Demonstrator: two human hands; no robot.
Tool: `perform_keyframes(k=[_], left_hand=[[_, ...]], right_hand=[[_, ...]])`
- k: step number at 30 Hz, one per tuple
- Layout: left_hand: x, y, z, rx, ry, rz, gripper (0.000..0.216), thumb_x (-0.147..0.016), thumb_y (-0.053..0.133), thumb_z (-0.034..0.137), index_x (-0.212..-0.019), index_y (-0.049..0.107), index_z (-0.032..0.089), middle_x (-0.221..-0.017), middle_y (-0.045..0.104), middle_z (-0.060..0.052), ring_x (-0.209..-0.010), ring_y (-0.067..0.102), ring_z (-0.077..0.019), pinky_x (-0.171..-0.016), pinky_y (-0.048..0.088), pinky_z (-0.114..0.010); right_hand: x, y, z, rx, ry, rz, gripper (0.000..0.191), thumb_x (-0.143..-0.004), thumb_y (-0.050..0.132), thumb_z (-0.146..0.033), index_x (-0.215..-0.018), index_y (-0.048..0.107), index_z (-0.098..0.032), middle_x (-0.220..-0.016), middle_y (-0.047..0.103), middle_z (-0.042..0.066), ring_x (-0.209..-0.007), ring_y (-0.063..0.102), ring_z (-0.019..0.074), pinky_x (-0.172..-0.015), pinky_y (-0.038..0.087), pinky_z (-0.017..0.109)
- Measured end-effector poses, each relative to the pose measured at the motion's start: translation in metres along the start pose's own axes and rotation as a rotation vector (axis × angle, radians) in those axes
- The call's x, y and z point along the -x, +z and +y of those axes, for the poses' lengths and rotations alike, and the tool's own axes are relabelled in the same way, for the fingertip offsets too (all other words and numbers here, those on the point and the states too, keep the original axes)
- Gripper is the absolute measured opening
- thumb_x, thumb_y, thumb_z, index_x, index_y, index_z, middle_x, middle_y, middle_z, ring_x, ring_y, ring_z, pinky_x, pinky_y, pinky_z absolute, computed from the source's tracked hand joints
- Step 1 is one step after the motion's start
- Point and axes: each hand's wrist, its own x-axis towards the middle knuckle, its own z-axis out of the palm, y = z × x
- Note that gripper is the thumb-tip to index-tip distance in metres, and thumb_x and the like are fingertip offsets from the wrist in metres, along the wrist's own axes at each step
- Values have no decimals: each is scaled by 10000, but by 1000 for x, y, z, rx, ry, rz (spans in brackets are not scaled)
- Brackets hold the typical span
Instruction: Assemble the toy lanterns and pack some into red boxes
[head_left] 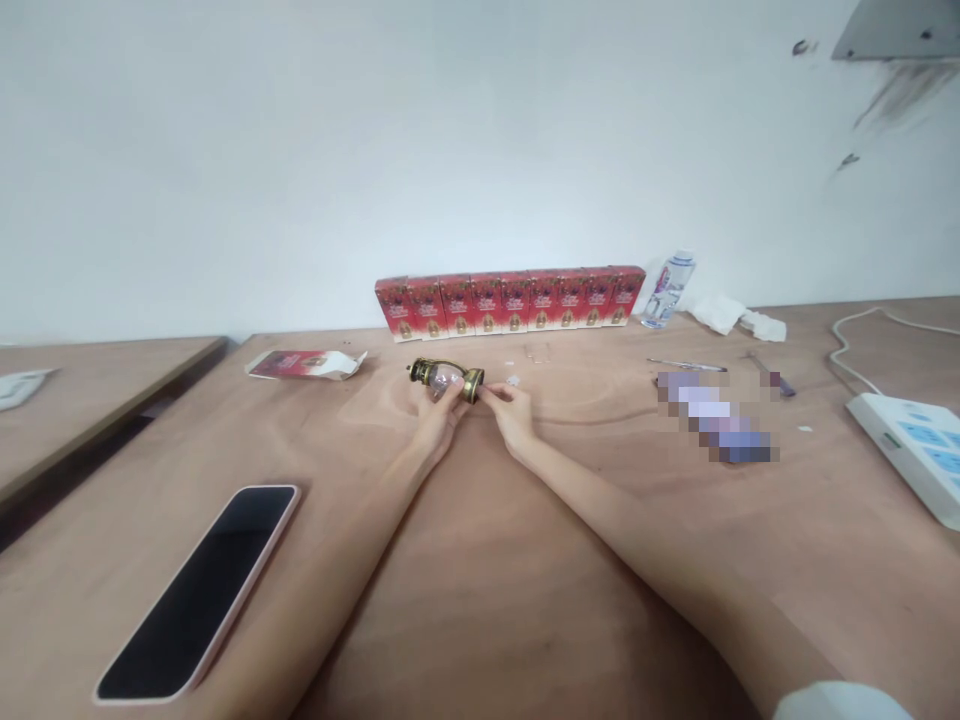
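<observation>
A small brass-coloured lantern (pixel 444 376) with a clear globe lies on its side above the table, its top to the left and its round base to the right. My left hand (pixel 439 425) is closed around the globe and base from below. At the underside of the base, my right hand (pixel 513 414) pinches with thumb and forefinger. Whether a small part sits between those right fingertips is too small to tell. Left of the hands lies a flattened red and white box (pixel 304 365) with an open end.
A row of several red boxes (pixel 515 303) stands along the wall, a clear bottle (pixel 669 290) beside it. Crumpled tissue (pixel 724 314), a tweezers-like tool (pixel 686 366), a blurred-out item (pixel 712 415) and a power strip (pixel 911 440) lie to the right. A phone (pixel 202 590) lies front left.
</observation>
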Motion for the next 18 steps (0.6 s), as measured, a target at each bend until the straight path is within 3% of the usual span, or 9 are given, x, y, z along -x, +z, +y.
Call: perform_keyframes(k=[18], left_hand=[[1,1,-3,-80,89,30,429,-568,805,247,-906,545,200,-919,648,-19,-924,628,-195,-859,515,-365]], right_hand=[[-4,-1,3,38,46,17,93,-562,652,-259,-547,637,-168,-551,630,-23,-622,560,144,-657,422,262]])
